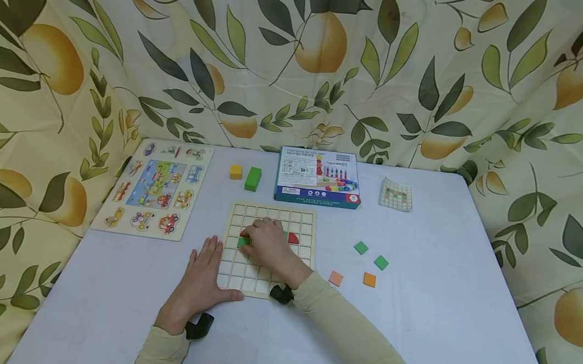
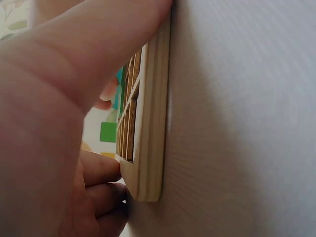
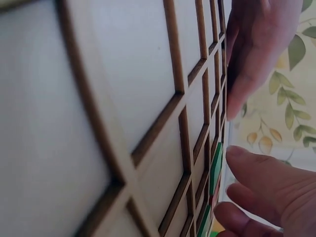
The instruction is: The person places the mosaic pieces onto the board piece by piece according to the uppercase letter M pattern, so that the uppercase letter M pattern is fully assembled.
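Note:
A wooden grid board point(image 1: 234, 283) lies on the white-covered table. My left hand point(image 1: 199, 279) rests against its left side, fingers straight, with the thumb along the front edge. Over the board's middle is my right hand point(image 1: 270, 247). Its bent fingertips reach a green tile point(image 1: 242, 242) on the left, with a bit of red just behind it. In the right wrist view thumb and fingers stand apart near the green pieces point(image 3: 216, 168), without a clear pinch. To the right of that hand, a red rounded piece point(image 1: 293, 238) sits in the grid beside a partly hidden green one.
Loose green tiles point(image 1: 361, 248), an orange tile point(image 1: 369, 279) and a salmon tile point(image 1: 336, 278) lie right of the board. Behind it are a yellow cube point(image 1: 235, 172), a green block point(image 1: 253, 179), a box point(image 1: 315, 197) and a pattern card point(image 1: 396, 194). A picture puzzle point(image 1: 106, 216) lies left.

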### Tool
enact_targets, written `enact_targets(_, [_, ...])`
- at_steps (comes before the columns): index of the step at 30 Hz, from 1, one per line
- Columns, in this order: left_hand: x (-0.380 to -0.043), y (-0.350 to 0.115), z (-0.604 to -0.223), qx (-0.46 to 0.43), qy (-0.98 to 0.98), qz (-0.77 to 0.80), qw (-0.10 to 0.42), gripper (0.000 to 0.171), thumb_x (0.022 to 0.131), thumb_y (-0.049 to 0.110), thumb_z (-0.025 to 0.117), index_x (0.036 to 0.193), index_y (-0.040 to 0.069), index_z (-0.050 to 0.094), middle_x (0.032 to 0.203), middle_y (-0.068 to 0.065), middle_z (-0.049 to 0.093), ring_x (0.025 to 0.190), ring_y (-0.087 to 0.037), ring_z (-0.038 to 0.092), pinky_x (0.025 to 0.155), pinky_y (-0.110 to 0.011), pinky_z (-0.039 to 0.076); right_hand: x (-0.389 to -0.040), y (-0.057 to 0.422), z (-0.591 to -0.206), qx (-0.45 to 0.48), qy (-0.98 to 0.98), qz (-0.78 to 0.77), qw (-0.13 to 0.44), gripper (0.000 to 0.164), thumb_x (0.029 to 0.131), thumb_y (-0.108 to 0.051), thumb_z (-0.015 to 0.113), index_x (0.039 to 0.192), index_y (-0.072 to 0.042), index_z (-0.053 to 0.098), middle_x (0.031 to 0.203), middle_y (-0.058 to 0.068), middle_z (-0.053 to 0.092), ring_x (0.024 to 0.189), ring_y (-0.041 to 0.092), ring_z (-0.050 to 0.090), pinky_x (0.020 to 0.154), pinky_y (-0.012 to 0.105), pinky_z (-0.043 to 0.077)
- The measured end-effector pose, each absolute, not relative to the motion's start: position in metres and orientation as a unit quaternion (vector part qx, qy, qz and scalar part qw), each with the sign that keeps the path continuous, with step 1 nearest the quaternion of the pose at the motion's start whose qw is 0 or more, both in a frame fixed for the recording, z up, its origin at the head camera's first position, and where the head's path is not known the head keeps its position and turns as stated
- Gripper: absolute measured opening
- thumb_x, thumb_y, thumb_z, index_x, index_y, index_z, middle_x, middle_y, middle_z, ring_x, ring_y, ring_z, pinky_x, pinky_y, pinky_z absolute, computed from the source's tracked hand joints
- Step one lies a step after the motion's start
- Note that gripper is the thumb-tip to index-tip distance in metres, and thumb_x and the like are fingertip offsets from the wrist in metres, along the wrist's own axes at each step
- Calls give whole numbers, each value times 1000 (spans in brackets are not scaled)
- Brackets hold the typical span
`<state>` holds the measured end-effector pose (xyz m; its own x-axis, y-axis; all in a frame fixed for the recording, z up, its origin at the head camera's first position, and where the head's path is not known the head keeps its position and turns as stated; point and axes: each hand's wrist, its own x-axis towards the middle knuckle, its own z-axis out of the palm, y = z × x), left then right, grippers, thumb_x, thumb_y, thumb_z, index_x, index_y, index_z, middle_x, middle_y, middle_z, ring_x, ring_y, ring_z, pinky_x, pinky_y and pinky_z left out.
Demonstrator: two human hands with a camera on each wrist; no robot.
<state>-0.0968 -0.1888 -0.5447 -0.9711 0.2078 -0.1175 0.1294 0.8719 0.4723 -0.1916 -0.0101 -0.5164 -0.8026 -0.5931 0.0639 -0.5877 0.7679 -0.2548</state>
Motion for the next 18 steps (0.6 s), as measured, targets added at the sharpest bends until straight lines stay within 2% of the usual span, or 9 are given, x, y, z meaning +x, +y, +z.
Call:
enact_targets(10, [-98,-188,-544,83,963,239,89,132,63,72,76,152,-7,19,160,-21,9,147,-35,2,114,-57,2,-191,12,-514,-325,930,-168,28,31,87,-35,74,111,-16,74,105,-1,66,102,19,55,94,41,41])
enact_targets(18, [-98,-188,-546,83,962,245,85,133,62,73,76,152,-7,19,160,-22,10,147,-35,2,113,-59,3,-192,41,-511,-314,928,-200,27,30,87,-33,74,111,-14,74,105,-1,66,96,18,53,87,38,42])
